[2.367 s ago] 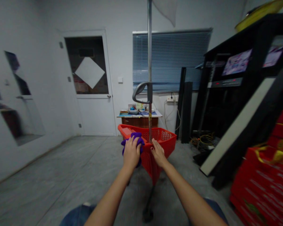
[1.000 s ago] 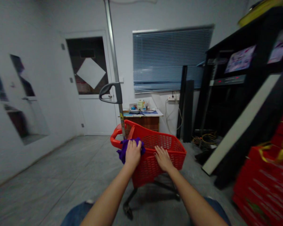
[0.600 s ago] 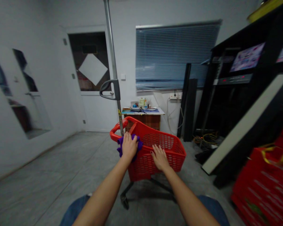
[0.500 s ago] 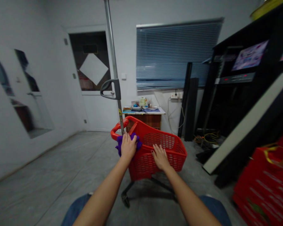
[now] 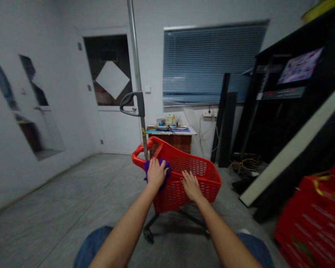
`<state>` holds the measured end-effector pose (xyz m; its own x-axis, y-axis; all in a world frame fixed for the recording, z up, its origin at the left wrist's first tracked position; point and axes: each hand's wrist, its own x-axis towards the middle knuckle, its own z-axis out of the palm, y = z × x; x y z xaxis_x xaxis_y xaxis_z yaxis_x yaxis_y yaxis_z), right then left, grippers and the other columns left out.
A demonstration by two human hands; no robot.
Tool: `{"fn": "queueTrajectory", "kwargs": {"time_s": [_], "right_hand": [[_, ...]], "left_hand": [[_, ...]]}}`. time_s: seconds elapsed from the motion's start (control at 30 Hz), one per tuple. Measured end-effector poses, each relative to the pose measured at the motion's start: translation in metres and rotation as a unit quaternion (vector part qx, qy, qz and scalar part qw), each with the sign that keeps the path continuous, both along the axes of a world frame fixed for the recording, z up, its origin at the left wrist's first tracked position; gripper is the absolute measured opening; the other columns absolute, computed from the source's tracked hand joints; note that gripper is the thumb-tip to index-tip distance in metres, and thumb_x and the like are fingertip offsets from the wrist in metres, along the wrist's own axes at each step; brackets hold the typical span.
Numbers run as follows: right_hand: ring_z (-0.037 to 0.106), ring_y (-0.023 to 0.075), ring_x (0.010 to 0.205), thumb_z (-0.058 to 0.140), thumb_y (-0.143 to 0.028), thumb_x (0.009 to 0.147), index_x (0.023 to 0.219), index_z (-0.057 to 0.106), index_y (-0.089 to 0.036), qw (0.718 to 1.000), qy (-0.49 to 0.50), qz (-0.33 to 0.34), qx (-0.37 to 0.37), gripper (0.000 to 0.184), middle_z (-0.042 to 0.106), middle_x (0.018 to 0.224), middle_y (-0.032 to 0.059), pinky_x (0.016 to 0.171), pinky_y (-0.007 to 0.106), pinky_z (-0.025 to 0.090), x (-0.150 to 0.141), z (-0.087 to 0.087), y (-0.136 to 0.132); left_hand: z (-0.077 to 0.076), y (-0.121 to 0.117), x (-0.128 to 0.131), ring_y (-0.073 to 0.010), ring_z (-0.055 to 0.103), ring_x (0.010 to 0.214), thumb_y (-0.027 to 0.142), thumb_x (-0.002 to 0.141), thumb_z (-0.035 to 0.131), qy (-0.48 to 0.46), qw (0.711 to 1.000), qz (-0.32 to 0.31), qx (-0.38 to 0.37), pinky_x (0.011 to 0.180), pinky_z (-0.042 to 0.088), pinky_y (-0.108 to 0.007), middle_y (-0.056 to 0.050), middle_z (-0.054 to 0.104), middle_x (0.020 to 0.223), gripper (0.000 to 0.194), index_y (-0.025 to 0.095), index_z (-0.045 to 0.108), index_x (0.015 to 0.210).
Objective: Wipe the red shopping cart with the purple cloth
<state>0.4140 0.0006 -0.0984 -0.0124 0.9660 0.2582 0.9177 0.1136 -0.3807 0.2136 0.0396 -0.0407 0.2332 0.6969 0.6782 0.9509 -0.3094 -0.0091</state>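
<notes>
My left hand (image 5: 156,174) presses a crumpled purple cloth (image 5: 165,172) against the near left rim of a red plastic shopping trolley basket (image 5: 195,195). The cloth is mostly hidden under my palm and fingers. My right hand (image 5: 191,185) lies flat on the basket's near rim, holding nothing. A metal pole (image 5: 136,63) rises from the basket's left end, carrying a grey curved handle (image 5: 132,105) above my hands. The trolley stands on a dark wheeled frame (image 5: 173,225).
A grey floor runs left and around the trolley. Behind it stand a wooden cabinet (image 5: 170,141) with cluttered items, a white door (image 5: 114,128) and tall black panels (image 5: 226,119). Red boxes (image 5: 309,230) and a black machine with screens (image 5: 290,74) stand at right.
Since the earliest frame, the trolley has swung round, moving its pole to the left of view. My left hand and the cloth have shifted slightly along the rim, and the view has tilted slightly.
</notes>
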Motion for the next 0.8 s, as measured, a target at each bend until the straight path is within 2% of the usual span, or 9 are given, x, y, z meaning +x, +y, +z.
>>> {"fn": "queueTrajectory", "kwargs": {"time_s": [0.07,0.13,0.27,0.33,0.4,0.47,0.67,0.73,0.8], "right_hand": [[0.013,0.0230,0.153,0.019,-0.046,0.104,0.156,0.030,-0.021,1.000,0.002,0.005,-0.004,0.059,0.027,0.163,0.0030,0.123,0.048,0.013,0.001,0.000,0.001],[0.013,0.0232,0.153,0.018,-0.048,0.103,0.156,0.029,-0.021,1.000,0.005,0.015,-0.007,0.060,0.027,0.163,0.0030,0.123,0.049,0.013,0.002,0.000,-0.001],[0.012,0.0220,0.153,0.020,-0.049,0.103,0.157,0.026,-0.016,0.999,-0.008,0.034,0.004,0.064,0.022,0.164,0.0045,0.124,0.045,0.013,0.001,-0.002,-0.010],[0.011,0.0217,0.153,0.021,-0.049,0.102,0.157,0.024,-0.013,1.000,-0.019,0.013,0.014,0.065,0.020,0.164,0.0060,0.124,0.043,0.013,0.002,-0.004,-0.016],[0.011,0.0219,0.153,0.024,-0.048,0.102,0.157,0.022,-0.012,0.999,-0.031,-0.016,0.022,0.066,0.018,0.165,0.0063,0.124,0.043,0.013,0.003,-0.007,-0.020],[0.010,0.0219,0.153,0.026,-0.047,0.102,0.157,0.022,-0.013,0.998,-0.042,-0.027,0.028,0.066,0.018,0.165,0.0054,0.124,0.043,0.013,0.004,-0.009,-0.022],[0.015,0.0243,0.152,0.028,-0.047,0.101,0.156,0.030,-0.013,0.996,-0.048,-0.065,0.046,0.064,0.024,0.163,0.0057,0.124,0.045,0.013,0.008,-0.014,-0.019],[0.018,0.0253,0.152,0.028,-0.047,0.101,0.155,0.031,-0.012,0.995,-0.044,-0.074,0.051,0.065,0.028,0.162,0.0067,0.124,0.046,0.012,0.003,-0.015,-0.018],[0.019,0.0263,0.151,0.028,-0.048,0.101,0.155,0.031,-0.011,0.994,-0.039,-0.081,0.056,0.066,0.029,0.162,0.0075,0.124,0.048,0.011,-0.003,-0.017,-0.017]], "left_hand": [[0.002,0.003,-0.011,-0.0340,0.044,0.139,0.038,0.096,0.051,-0.012,1.000,0.011,0.022,0.117,0.032,-0.051,-0.020,0.056,0.142,0.041,0.016,0.061,0.128],[-0.001,0.003,-0.010,-0.0337,0.045,0.139,0.034,0.096,0.049,-0.020,0.999,0.015,0.031,0.117,0.032,-0.051,-0.020,0.056,0.142,0.038,0.015,0.062,0.127],[-0.017,-0.003,0.024,-0.0342,0.049,0.134,0.035,0.096,0.050,-0.025,1.000,0.003,0.016,0.115,0.033,-0.055,-0.018,0.062,0.134,0.038,0.018,0.064,0.126],[-0.024,-0.006,0.041,-0.0338,0.052,0.132,0.039,0.095,0.052,-0.012,1.000,-0.021,0.006,0.114,0.035,-0.054,-0.017,0.064,0.132,0.039,0.019,0.063,0.128],[-0.026,-0.007,0.046,-0.0322,0.054,0.130,0.039,0.095,0.053,0.004,0.999,-0.044,-0.003,0.114,0.036,-0.052,-0.016,0.065,0.129,0.039,0.021,0.063,0.127],[-0.022,-0.005,0.036,-0.0313,0.055,0.129,0.037,0.095,0.053,0.012,0.999,-0.049,-0.007,0.114,0.036,-0.051,-0.016,0.066,0.128,0.037,0.020,0.064,0.126],[-0.003,0.004,-0.022,-0.0333,0.045,0.139,0.034,0.097,0.047,-0.010,1.000,0.008,0.012,0.118,0.031,-0.051,-0.019,0.058,0.140,0.040,0.017,0.061,0.131],[-0.006,0.005,-0.021,-0.0338,0.043,0.140,0.034,0.098,0.046,-0.020,1.000,0.017,0.006,0.118,0.032,-0.053,-0.018,0.056,0.143,0.040,0.018,0.061,0.131],[-0.014,0.003,-0.006,-0.0338,0.044,0.140,0.033,0.097,0.046,-0.024,0.999,0.023,-0.006,0.117,0.032,-0.054,-0.018,0.057,0.142,0.039,0.019,0.061,0.130]]}}
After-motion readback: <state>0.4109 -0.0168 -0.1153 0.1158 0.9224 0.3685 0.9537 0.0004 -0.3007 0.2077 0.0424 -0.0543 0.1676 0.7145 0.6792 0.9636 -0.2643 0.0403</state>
